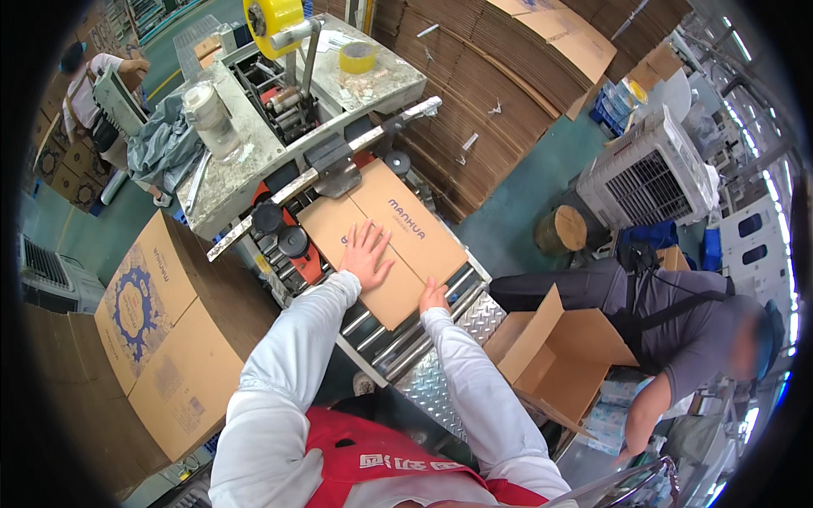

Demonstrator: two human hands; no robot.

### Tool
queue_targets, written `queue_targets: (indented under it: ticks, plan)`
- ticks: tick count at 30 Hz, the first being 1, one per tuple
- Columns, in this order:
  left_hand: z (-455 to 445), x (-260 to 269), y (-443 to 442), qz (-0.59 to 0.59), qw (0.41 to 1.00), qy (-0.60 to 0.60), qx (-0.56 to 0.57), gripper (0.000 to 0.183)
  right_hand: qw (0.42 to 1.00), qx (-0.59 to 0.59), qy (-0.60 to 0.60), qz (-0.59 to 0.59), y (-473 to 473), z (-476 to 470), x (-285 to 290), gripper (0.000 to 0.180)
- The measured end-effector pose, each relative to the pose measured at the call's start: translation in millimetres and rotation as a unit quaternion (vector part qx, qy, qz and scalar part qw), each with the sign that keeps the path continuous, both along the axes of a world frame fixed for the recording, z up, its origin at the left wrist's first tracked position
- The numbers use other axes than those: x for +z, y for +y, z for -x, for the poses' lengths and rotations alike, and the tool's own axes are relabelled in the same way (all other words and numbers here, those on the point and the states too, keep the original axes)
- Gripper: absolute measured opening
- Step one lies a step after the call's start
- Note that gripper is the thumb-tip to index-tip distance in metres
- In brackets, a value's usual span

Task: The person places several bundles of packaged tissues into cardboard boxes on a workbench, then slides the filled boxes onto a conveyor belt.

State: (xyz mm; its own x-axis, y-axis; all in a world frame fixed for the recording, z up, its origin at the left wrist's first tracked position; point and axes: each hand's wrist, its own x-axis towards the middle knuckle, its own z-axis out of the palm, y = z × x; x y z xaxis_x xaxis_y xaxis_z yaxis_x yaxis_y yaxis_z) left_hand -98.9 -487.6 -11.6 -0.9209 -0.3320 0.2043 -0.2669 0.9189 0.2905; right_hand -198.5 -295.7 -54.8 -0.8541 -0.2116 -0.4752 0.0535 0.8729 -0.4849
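Observation:
A closed cardboard carton [413,219] with printed writing lies on the metal rollers [356,322] of a carton taping machine [263,143]. Its far end reaches beneath the machine's crossbar and a curved metal plate [338,184]. My left hand [367,257] rests flat on the carton's top flaps, fingers spread, across the centre seam. At the near end of the carton is my right hand [434,296], its thumb by the top edge. The other fingers are partly hidden, so their grip is unclear. Black knobs [293,242] stand beside the carton's left side.
A yellow tape roll [273,25] sits above the machine; another tape roll [357,58] and a clear jug [209,117] stand on its top. Flattened cartons [171,343] are stacked at left. At right, a co-worker [673,311] bends beside an open carton [562,355].

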Motion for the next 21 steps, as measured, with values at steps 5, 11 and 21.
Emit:
queue_targets:
  ticks: [5, 11, 21]
  plan:
    - [19.7, 3.0, -38.5, 0.052, 0.998, 0.034, 0.019, 0.069, 0.999, 0.005, -0.029, 0.027, -49.4, 31.9, -19.2, 0.084]
    - [-99.3, -4.6, 64.7, -0.038, 0.998, 0.053, -0.028, 0.073, 0.943, 0.106, 0.064, 0.308, 56.3, -83.9, -101.7, 0.052]
    - [-439.5, 14.0, 128.3, -0.037, 0.897, -0.221, 0.381, 0.110, 0.949, 0.110, -0.285, -0.075, 473.0, -254.0, -21.7, 0.048]
